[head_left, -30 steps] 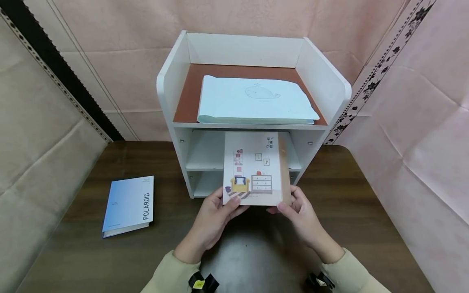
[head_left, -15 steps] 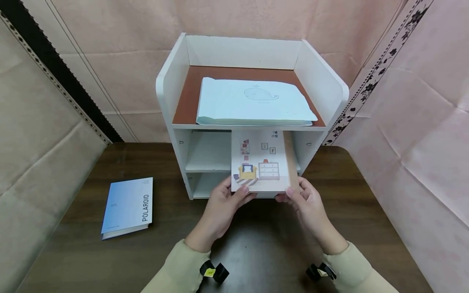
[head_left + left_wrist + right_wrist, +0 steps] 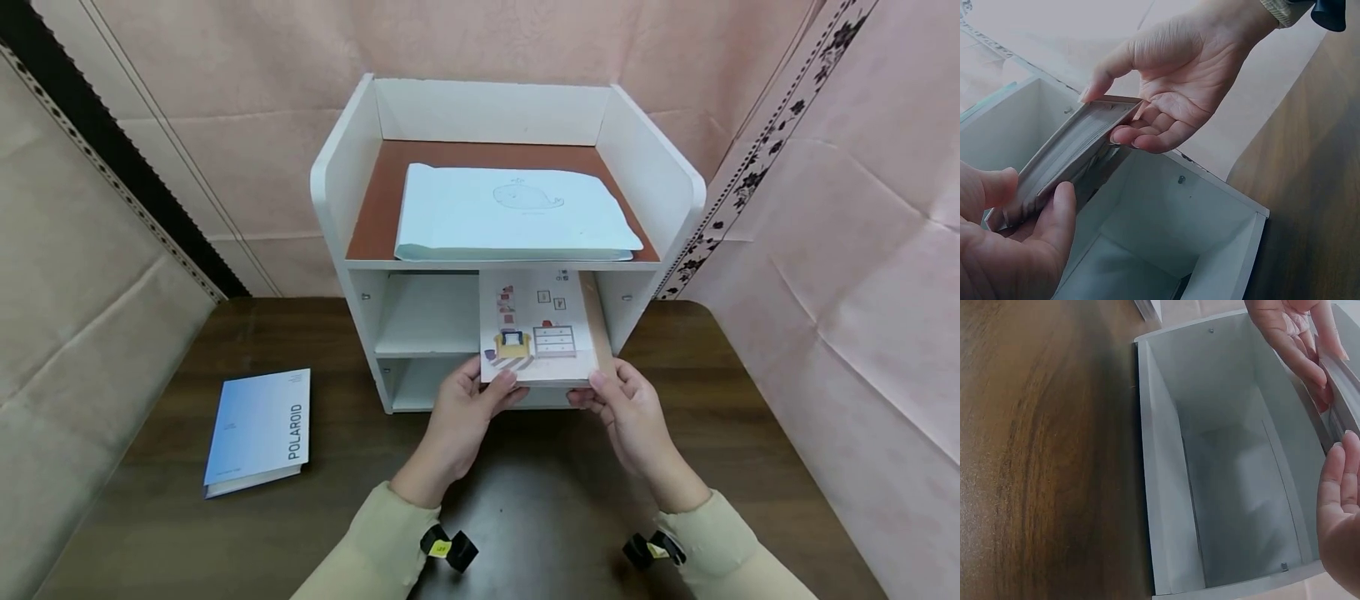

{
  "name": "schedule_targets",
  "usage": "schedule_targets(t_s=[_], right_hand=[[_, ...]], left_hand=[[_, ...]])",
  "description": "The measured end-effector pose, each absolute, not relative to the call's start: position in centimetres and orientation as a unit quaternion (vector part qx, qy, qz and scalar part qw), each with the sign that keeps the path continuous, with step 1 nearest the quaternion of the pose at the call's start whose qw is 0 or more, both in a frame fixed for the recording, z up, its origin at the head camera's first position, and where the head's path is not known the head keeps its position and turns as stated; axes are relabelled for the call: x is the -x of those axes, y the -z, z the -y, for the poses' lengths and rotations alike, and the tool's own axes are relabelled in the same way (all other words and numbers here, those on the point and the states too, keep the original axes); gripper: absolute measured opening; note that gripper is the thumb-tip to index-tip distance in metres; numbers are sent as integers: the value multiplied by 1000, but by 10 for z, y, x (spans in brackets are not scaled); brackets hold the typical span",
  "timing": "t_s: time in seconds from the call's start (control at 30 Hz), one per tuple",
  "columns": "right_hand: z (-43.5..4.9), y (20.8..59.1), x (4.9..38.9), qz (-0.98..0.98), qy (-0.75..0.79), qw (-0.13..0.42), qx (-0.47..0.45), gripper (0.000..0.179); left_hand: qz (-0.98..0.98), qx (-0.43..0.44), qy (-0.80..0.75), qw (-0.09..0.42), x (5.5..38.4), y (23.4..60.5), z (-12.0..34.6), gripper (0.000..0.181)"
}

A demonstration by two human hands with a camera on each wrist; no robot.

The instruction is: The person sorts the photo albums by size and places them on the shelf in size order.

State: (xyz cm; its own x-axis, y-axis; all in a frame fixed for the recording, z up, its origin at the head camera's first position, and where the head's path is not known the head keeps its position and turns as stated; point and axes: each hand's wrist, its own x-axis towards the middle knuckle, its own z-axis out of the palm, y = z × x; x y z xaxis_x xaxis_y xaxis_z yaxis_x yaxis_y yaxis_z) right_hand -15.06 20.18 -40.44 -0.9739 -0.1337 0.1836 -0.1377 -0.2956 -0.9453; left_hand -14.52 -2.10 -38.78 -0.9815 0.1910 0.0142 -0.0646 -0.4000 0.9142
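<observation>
A thick white book [image 3: 536, 325] with a drawn armchair and drawers on its cover and a tan spine is held between both hands. Its far end lies inside the shelf's middle compartment, towards the right side, and is hidden under the top board. My left hand [image 3: 468, 408] pinches the near left corner, thumb on the cover and fingers beneath. At the near right corner my right hand [image 3: 630, 408] grips it by the spine in the same way. The left wrist view shows the page edges of the book [image 3: 1069, 150] between the two thumbs and fingers.
The white desk shelf [image 3: 348, 158] stands at the back of the wooden table [image 3: 510, 517]. On its brown top lies a pale blue pad with a whale drawing [image 3: 517, 212]. A blue POLAROID album [image 3: 258, 429] lies at the left. Fabric walls [image 3: 840, 317] surround the table.
Both hands have carried the book forward and slightly right, so its far end has gone under the top board into the middle compartment. The album and pad stay put.
</observation>
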Motion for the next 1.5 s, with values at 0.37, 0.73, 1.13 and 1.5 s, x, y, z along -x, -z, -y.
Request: schedule_targets(t_s=[0.37,0.73,1.13,1.5], right_hand=[[-201,410,151,587,-803,18,-98,32],[-200,406,152,601,-792,18,-107,34],[-192,400,161,622,-783,15,-14,48],[-189,395,167,604,-797,4,33,51]], left_hand=[[-572,-55,-814,81,146,392,21,51],[-543,-50,-828,133,147,397,22,45],[-565,-42,-812,137,164,402,19,51],[-567,-31,-813,128,172,403,15,53]])
